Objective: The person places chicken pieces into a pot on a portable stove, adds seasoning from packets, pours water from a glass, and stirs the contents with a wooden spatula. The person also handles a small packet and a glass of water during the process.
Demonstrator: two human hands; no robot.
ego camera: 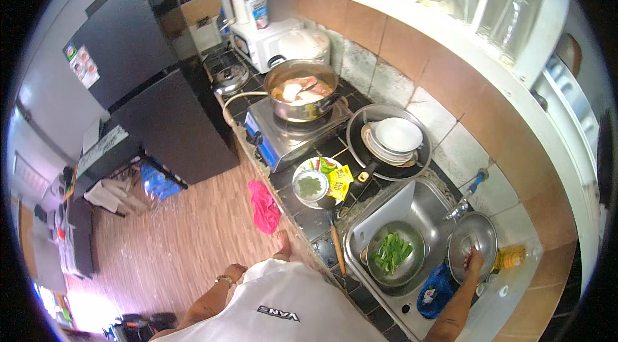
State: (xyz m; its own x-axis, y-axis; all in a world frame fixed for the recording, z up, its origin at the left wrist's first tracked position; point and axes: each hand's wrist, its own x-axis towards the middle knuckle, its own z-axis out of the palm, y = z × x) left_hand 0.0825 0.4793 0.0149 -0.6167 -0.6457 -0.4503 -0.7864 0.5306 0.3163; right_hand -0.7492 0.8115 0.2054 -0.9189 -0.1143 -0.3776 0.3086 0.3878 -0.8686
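My right hand [473, 261] is closed around the middle of a round metal lid [475, 231], beside the faucet at the sink's right side. Below it, a metal bowl [420, 245] of chopped leafy greens [393, 251] stands in the steel sink [437, 204]. A white chopping board [400, 204] leans inside that sink, behind the bowl. Next to the lid lies a blue plastic bag [434, 293] on the sink's ledge. My left hand [235, 272] hangs low at my side above the floor, near no object; its finger positions are not clear.
A steel pot [301, 111] of food sits on the gas stove [285, 141]. Beside it stand a plate [301, 167] with peppers and yellow sachets, and a wide pan [355, 141] holding stacked dishes. A wooden-handled turner [336, 245] lies near the counter edge. Pink cloth [264, 209] is on the floor.
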